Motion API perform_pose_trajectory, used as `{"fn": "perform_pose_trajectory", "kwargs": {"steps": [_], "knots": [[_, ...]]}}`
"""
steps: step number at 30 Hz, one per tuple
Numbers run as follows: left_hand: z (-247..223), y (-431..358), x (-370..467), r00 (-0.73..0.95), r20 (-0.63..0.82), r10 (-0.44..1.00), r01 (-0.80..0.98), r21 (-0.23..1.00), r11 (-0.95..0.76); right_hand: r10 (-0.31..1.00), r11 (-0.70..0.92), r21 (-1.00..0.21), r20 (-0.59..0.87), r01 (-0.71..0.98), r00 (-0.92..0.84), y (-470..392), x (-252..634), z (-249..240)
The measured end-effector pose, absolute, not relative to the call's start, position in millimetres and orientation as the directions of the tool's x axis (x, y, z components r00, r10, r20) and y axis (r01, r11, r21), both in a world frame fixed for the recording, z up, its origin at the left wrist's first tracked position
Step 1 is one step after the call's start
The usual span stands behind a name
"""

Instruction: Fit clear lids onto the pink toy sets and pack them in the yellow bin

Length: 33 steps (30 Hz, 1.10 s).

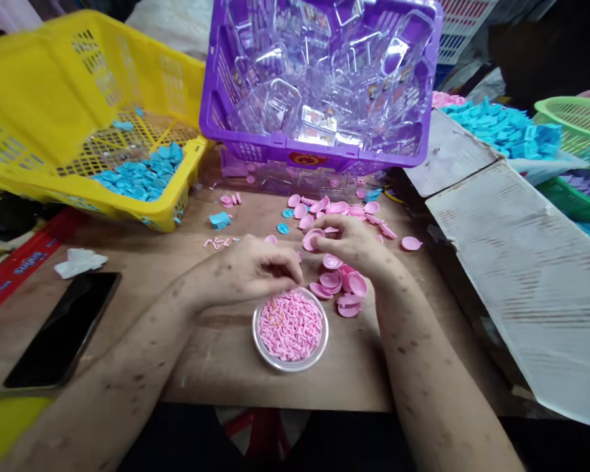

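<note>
Pink disc (313, 240) — in right hand (353, 244), seemingly pinched.

Yellow basket (177, 190) runs out of frame at left; purple basket (255, 141) is cut off at the top, print on its clear cases (317, 124) illegible. Left hand's (255, 267) fingertips are blurred at the bowl (268, 359); any held piece is indiscernible. Right hand (349, 246) partly covers a pink dish (311, 237). Both forearms leave frame below.
</note>
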<state>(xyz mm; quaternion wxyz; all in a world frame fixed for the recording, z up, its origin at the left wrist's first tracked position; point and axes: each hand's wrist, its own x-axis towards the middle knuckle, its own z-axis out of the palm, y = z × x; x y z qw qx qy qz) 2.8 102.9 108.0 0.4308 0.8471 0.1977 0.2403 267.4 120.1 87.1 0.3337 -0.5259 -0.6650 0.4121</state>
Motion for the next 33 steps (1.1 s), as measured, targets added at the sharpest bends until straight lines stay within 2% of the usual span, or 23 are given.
{"fn": "perform_pose_trajectory", "kwargs": {"steps": [5, 9, 12, 15, 19, 22, 26, 29, 33], "knots": [[109, 100, 2, 0.907, 0.127, 0.402, 0.11, 0.85, -0.516, 0.964, 0.088, -0.901, -0.031, 0.426, -0.265, 127, 275, 75], [106, 101, 3, 0.899, 0.12, 0.422, 0.113, 0.867, -0.486, 0.964, 0.059, -0.927, -0.044, 0.37, -0.263, 136, 275, 65], [105, 101, 3, 0.864, 0.187, 0.467, 0.067, 0.876, -0.477, 0.963, 0.002, -0.961, -0.072, 0.275, -0.258, 133, 272, 67], [104, 105, 3, 0.741, 0.348, 0.574, 0.038, 0.832, -0.553, 0.973, -0.014, -0.98, -0.059, 0.199, -0.223, 129, 266, 72], [97, 119, 2, 0.438, 0.5, 0.747, 0.043, 0.818, -0.573, 0.987, 0.025, -0.993, 0.005, 0.118, -0.162, 124, 252, 78], [87, 131, 1, 0.269, 0.56, 0.783, 0.064, 0.801, -0.595, 0.988, 0.051, -0.995, 0.038, 0.084, -0.149, 120, 239, 78], [77, 136, 0, 0.231, 0.59, 0.774, 0.131, 0.77, -0.625, 0.981, 0.11, -0.991, 0.096, 0.079, -0.168, 117, 230, 75], [76, 134, 0, 0.301, 0.616, 0.728, 0.205, 0.703, -0.681, 0.979, 0.135, -0.987, 0.12, 0.083, -0.167, 116, 228, 76], [75, 130, -1, 0.46, 0.669, 0.584, 0.385, 0.443, -0.81, 0.984, 0.111, -0.99, 0.097, 0.087, -0.147, 115, 226, 79]]}}
